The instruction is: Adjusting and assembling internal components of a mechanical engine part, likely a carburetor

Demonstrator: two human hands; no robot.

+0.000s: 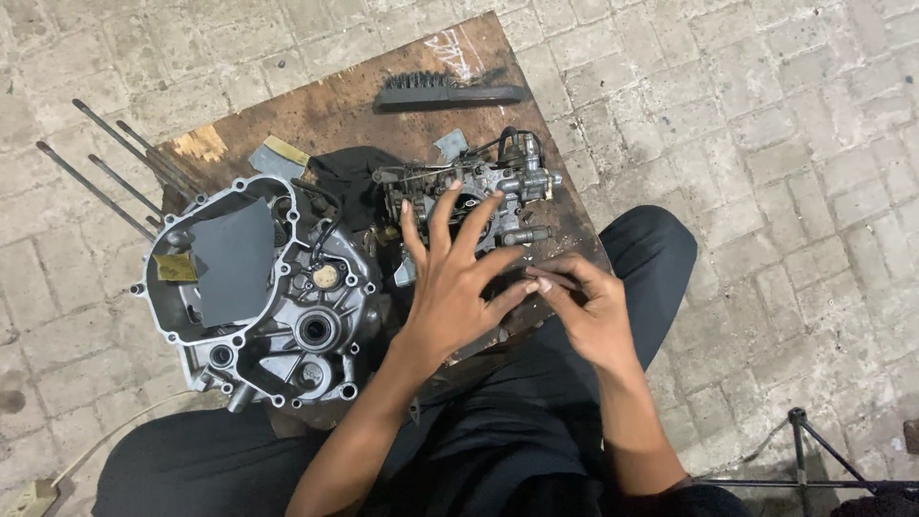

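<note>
Both hands sit mid-frame over the counter [335,105], a worn wooden board on a paved floor. Left hand [448,287] is spread wide, fingers fanned and reaching over the carburetor [498,187], fingertips on or just above its grimy metal body, can't tell which. Right hand [589,311] is just right of it, thumb and fingers pinched together on something thin and small, too tiny to make out, and its fingertips meet the left thumb. Carburetor sits center, a bit above the hands. Left of it there's an engine case [287,316] with grey sandpaper [233,258] lying in its opening. Black brush [448,93] lies at the top of the board, and long rods [105,163] stick out at upper left.
</note>
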